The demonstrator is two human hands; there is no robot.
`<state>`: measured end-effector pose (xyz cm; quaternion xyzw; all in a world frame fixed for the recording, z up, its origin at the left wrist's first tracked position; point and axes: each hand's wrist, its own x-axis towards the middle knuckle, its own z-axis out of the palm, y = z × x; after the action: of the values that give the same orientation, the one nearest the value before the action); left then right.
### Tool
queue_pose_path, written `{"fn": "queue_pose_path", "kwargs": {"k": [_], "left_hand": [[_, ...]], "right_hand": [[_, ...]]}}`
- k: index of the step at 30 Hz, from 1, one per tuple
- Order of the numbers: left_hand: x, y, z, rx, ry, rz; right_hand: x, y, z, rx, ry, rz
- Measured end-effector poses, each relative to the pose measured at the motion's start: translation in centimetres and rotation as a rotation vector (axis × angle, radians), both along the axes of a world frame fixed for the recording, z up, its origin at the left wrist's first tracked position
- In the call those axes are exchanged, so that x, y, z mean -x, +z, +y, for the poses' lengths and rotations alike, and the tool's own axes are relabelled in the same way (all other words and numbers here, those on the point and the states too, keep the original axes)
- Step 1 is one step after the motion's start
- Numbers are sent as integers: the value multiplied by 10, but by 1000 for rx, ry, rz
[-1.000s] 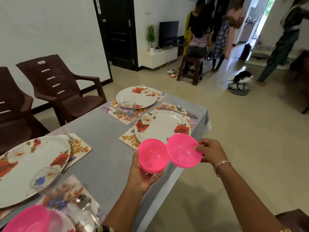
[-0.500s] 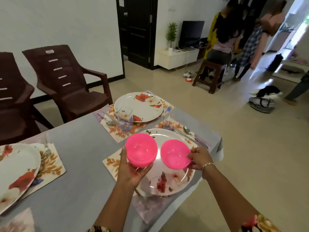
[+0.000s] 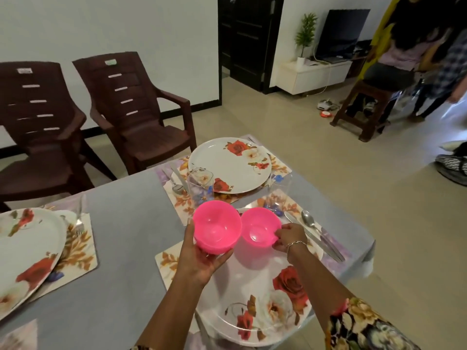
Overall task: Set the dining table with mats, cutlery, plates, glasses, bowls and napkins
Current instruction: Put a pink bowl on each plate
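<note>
My left hand point(image 3: 202, 258) holds a pink bowl point(image 3: 217, 229) from below, above the near floral plate point(image 3: 255, 299). My right hand point(image 3: 288, 237) grips the rim of a second, smaller-looking pink bowl point(image 3: 260, 227), low over the far part of that same plate. The two bowls touch side by side. This plate lies on a floral mat point(image 3: 166, 261), with a knife point(image 3: 316, 238) and a spoon point(image 3: 309, 221) to its right and a clear glass point(image 3: 278, 195) behind it.
A second plate point(image 3: 230, 164) with a glass point(image 3: 201, 184) and cutlery point(image 3: 177, 181) sits at the far end of the grey table point(image 3: 121, 236). A third plate point(image 3: 27, 256) lies left. Two brown chairs point(image 3: 136, 109) stand behind. People stand at the far right around a stool point(image 3: 366, 107).
Both hands moved forward over the near plate with the bowls. The right hand lowered its bowl toward the plate. My view shifted closer to the table's end.
</note>
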<state>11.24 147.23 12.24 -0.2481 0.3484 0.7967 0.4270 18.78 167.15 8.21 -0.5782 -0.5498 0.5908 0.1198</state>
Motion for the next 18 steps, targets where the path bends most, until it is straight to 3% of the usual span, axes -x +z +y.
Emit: {"fn": "queue_pose_path", "kwargs": {"k": [6, 10, 15, 18], "left_hand": [[-2, 3, 12, -53, 53, -52], [-14, 12, 38, -21, 36, 10], [-42, 19, 93, -39, -41, 27], [-68, 23, 141, -29, -61, 37]], "right_hand": [[5, -9, 13, -7, 99, -59], [0, -9, 28, 59, 155, 29], [-27, -1, 65, -163, 215, 79], [-56, 16, 101, -180, 240, 159]]}}
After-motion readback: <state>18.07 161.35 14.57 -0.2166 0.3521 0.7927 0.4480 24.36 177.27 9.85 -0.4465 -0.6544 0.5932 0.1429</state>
